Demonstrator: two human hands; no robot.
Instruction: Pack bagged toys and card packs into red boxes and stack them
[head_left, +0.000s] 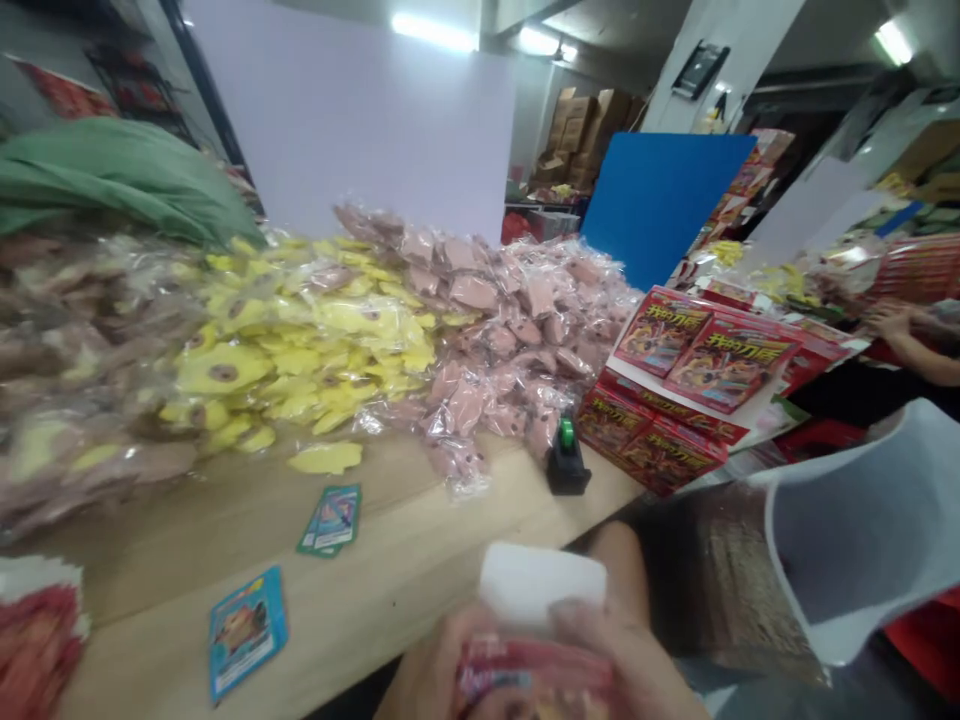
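Note:
At the bottom middle, close to my body, I hold a red printed packet (pixel 536 685) with both hands; motion smears it. A plain white flap or piece (pixel 541 578) stands up from its far side; whether it belongs to the packet I cannot tell. My left hand (pixel 439 665) is closed on the left side of the packet, and my right hand (pixel 626 655) grips the right side. On the wooden table (pixel 405 560) to the left lie a blue card pack (pixel 247 632) and a few green-edged cards (pixel 330 520).
Heaped across the table are bagged yellow pieces (pixel 300 350) and bagged pink pieces (pixel 517 330). A black tape dispenser (pixel 568 470) stands before stacked red display boxes (pixel 675 385). At the right are a large white-lined sack (pixel 862 530) and another person's arm (pixel 911 340).

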